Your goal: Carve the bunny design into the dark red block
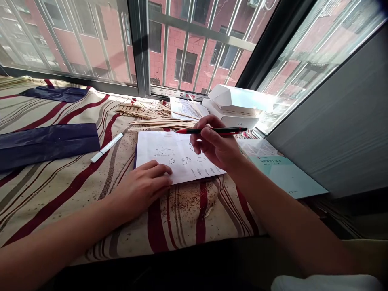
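Gripping a pencil (212, 130) in my right hand (216, 147), I hold it above the paper (151, 141). My left hand (142, 188) rests open on the paper's edge.

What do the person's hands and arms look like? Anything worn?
The left hand and right hand are bare, with no gloves, rings or watch showing. The left forearm and right forearm are bare too, with no sleeve, cable or marking in view. A white fabric at the lower frame edge may be clothing; cannot tell.
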The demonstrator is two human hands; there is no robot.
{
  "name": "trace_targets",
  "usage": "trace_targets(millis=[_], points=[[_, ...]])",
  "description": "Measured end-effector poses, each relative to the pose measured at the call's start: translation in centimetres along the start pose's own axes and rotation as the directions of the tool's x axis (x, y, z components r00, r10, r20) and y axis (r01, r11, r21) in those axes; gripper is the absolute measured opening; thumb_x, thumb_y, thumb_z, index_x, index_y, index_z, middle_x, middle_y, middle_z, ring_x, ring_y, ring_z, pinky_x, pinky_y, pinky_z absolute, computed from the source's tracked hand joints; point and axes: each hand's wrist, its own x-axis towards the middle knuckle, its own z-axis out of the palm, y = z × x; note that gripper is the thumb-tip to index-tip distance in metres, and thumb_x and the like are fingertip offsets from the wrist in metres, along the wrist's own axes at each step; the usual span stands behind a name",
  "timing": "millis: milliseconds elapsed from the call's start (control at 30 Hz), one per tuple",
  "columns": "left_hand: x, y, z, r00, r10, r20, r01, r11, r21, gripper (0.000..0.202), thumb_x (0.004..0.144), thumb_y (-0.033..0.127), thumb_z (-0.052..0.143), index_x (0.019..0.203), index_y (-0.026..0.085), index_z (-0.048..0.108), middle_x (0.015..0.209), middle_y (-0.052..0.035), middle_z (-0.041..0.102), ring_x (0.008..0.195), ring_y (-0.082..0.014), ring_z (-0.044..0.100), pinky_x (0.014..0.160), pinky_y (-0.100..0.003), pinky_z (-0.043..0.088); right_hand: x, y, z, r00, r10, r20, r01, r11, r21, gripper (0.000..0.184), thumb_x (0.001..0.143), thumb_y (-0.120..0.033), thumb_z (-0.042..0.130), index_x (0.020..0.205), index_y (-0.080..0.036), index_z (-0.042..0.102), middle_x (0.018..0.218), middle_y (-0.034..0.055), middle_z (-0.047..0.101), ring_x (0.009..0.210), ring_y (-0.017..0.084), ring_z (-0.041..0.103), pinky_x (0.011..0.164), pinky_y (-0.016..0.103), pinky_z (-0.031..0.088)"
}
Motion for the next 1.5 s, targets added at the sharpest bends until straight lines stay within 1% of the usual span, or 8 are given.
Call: trace_targets(millis=[100, 300, 500, 733, 900, 1067, 1200, 1500], points=[[-0.2, 0.1, -0.1, 1.000, -0.001, 0.016, 0.001, 1.000, -0.004, 0.025, 0.121, 0.019, 0.063, 0.109, 0.025, 0.083, 0.124, -0.0072, 0.087, 0.108, -0.0242, 0.077, 0.092, -0.036, 0.066, -0.2, 1.1, 0.2, 1.000, 0.019, -0.016, -0.018, 0.996, 0.087, 0.059, 0.090, -0.060, 0.100, 0.093, -0.029, 0.050, 0.068, -0.0123, 0.047, 0.053, 0.008, 0.042, 0.047, 0.024, 0.044], [-0.7, 0.7, -0.1, 0.995, 0.101, 0.002, -0.100, 0.989, 0.105, 0.032, 0.123, 0.013, 0.052, 0.117, 0.020, 0.082, 0.122, -0.0105, 0.088, 0.106, -0.0272, 0.077, 0.092, -0.041, 0.067, -1.4, 2.6, 1.3, 0.979, 0.145, 0.141, -0.157, 0.985, 0.078, 0.044, 0.092, -0.056, 0.099, 0.098, -0.023, 0.071, 0.080, -0.0031, 0.071, 0.064, 0.011, 0.062, 0.050, 0.024, 0.051], [-0.9, 1.8, -0.8, 0.993, 0.112, 0.027, -0.115, 0.983, 0.142, 0.037, 0.115, 0.006, 0.050, 0.112, 0.022, 0.084, 0.124, -0.0125, 0.085, 0.111, -0.0322, 0.075, 0.086, -0.046, 0.066, -2.1, 2.2, 2.8, 0.948, 0.290, 0.133, -0.268, 0.949, -0.164, 0.030, 0.084, -0.031, 0.100, 0.089, -0.022, 0.072, 0.079, -0.0052, 0.069, 0.066, 0.012, 0.058, 0.058, 0.027, 0.048], [0.2, 2.2, -2.8, 0.985, 0.115, 0.132, -0.132, 0.982, 0.132, 0.035, 0.119, 0.010, 0.046, 0.121, 0.020, 0.079, 0.113, -0.0113, 0.082, 0.096, -0.0298, 0.077, 0.078, -0.043, 0.065, -2.4, 2.5, 3.1, 0.946, 0.305, 0.110, -0.257, 0.913, -0.317, 0.028, 0.089, -0.034, 0.088, 0.081, -0.025, 0.063, 0.074, -0.0048, 0.066, 0.077, 0.018, 0.062, 0.074, 0.033, 0.049], [-0.1, 2.3, -2.6, 0.992, 0.046, 0.119, -0.058, 0.993, 0.106, 0.033, 0.117, 0.010, 0.046, 0.130, 0.023, 0.074, 0.118, -0.0089, 0.083, 0.100, -0.0290, 0.080, 0.081, -0.041, 0.065, -2.5, 2.5, 3.1, 0.948, 0.269, 0.169, -0.202, 0.921, -0.332, 0.030, 0.094, -0.035, 0.087, 0.081, -0.024, 0.062, 0.075, -0.0046, 0.066, 0.077, 0.017, 0.061, 0.076, 0.034, 0.049], [0.0, 2.3, -2.5, 0.989, 0.077, 0.129, -0.090, 0.991, 0.098, 0.038, 0.117, 0.011, 0.041, 0.133, 0.024, 0.073, 0.117, -0.0103, 0.084, 0.103, -0.0304, 0.079, 0.084, -0.042, 0.069, -2.7, 2.3, 3.0, 0.938, 0.277, 0.207, -0.194, 0.918, -0.346, 0.034, 0.095, -0.038, 0.089, 0.082, -0.025, 0.062, 0.077, -0.0047, 0.068, 0.076, 0.016, 0.058, 0.076, 0.034, 0.049], [0.2, 2.3, -2.9, 0.986, 0.083, 0.145, -0.094, 0.993, 0.070, 0.040, 0.118, 0.011, 0.041, 0.128, 0.025, 0.077, 0.114, -0.0090, 0.083, 0.102, -0.0289, 0.079, 0.085, -0.041, 0.070, -3.0, 2.2, 3.0, 0.931, 0.284, 0.230, -0.197, 0.920, -0.338, 0.032, 0.097, -0.035, 0.089, 0.083, -0.024, 0.062, 0.077, -0.0046, 0.070, 0.075, 0.016, 0.057, 0.075, 0.033, 0.048], [1.8, 2.9, -3.1, 0.993, 0.112, 0.041, -0.116, 0.987, 0.111, 0.062, 0.132, 0.016, 0.024, 0.102, 0.019, 0.077, 0.094, -0.0050, 0.079, 0.082, -0.0199, 0.071, 0.071, -0.033, 0.060, -2.9, 1.9, 2.9, 0.919, 0.294, 0.262, -0.195, 0.918, -0.346, 0.036, 0.094, -0.031, 0.094, 0.081, -0.023, 0.061, 0.075, -0.0054, 0.062, 0.074, 0.014, 0.052, 0.070, 0.030, 0.043]])
